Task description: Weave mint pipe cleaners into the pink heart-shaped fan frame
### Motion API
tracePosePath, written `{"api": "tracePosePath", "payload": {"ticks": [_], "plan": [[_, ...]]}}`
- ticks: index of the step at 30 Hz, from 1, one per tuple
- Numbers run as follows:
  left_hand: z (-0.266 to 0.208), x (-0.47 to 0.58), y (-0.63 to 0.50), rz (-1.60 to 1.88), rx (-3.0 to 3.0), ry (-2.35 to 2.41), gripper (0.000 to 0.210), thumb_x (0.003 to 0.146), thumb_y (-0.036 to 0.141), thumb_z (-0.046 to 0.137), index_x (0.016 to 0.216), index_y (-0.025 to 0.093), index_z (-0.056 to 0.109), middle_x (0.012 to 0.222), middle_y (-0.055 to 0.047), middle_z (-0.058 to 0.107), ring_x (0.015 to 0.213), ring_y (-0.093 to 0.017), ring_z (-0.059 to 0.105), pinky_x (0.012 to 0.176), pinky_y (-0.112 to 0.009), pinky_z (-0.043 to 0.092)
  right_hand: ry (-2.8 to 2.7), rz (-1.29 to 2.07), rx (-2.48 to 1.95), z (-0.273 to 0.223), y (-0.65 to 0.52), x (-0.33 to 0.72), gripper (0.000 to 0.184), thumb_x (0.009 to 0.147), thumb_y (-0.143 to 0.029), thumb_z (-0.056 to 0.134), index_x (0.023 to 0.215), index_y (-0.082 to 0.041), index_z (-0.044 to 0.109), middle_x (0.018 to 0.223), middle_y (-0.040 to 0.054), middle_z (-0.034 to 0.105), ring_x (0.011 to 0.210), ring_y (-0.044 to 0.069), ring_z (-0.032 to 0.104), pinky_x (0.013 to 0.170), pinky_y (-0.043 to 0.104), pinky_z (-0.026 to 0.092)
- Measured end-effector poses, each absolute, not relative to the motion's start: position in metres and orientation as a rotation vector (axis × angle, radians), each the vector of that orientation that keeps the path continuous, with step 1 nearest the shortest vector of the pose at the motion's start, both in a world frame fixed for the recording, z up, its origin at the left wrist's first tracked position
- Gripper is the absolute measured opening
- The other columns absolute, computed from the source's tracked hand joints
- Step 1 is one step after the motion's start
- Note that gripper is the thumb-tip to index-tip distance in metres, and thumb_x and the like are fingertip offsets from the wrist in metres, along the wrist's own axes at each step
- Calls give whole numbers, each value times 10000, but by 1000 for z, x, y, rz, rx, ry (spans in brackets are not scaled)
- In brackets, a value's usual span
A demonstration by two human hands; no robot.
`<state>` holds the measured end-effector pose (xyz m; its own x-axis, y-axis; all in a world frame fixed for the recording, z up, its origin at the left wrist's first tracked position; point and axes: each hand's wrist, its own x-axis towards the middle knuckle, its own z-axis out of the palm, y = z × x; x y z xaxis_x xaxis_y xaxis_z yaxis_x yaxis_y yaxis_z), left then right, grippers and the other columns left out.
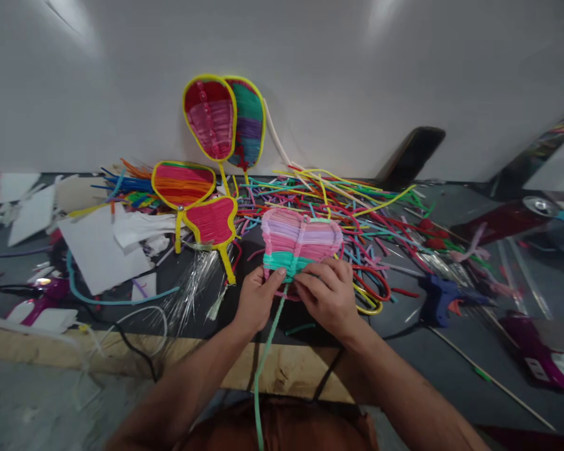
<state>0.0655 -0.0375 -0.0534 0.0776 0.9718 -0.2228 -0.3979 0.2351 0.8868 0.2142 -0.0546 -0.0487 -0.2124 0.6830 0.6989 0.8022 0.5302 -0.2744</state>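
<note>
Between my hands is a fan-shaped pipe cleaner piece point(282, 235) with bands of pink, lavender and teal and a rib down its middle. My left hand point(257, 297) grips its lower left edge, thumb on the teal band. At the lower right, the bent fingers of my right hand point(329, 294) pinch the teal edge; their tips are partly hidden. A long mint-green pipe cleaner point(269, 351) hangs from the bottom of the piece towards my lap. Just left lies a finished pink fan point(211, 222) with a yellow rim and handle.
Two yellow-rimmed fans point(210, 119) lean on the wall. Loose pipe cleaners point(380, 219) are heaped behind my hands. A blue glue gun point(439, 300) lies right, beyond it a purple tool point(540, 351). White sheets point(103, 250) lie left; a phone point(416, 156) leans at the back.
</note>
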Motion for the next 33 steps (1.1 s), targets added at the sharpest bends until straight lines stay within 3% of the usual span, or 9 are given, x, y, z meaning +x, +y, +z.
{"api": "tracePosePath", "payload": {"ticks": [13,20,26,33], "plan": [[-58,63,-40,1120,766,894,241,785,294,650,989,168,635,907,-33,697,809,-149,630,788,-294,482,-2007,-147,-1258,-53,-53,217,167,833,-132,577,907,-261,654,934,8,678,928,206,479,832,368,360],[-46,61,-37,1012,672,813,263,680,233,746,907,146,645,816,-36,707,775,-170,655,769,-309,500,-2014,-172,-1224,-54,-51,219,172,825,-139,588,911,-272,655,941,14,674,946,199,487,834,363,367],[-41,56,-33,918,589,821,280,736,356,703,911,151,629,809,-43,700,697,-166,661,699,-323,535,-1969,-146,-1128,-53,-51,219,191,820,-89,565,879,-257,633,949,14,671,931,186,498,841,359,395],[-40,54,-29,979,555,927,347,598,315,806,820,133,613,709,-24,685,578,-139,633,597,-286,543,-1941,-20,-1034,-51,-50,222,239,779,-109,633,946,-280,631,1038,43,619,1017,214,486,870,393,431]]}}
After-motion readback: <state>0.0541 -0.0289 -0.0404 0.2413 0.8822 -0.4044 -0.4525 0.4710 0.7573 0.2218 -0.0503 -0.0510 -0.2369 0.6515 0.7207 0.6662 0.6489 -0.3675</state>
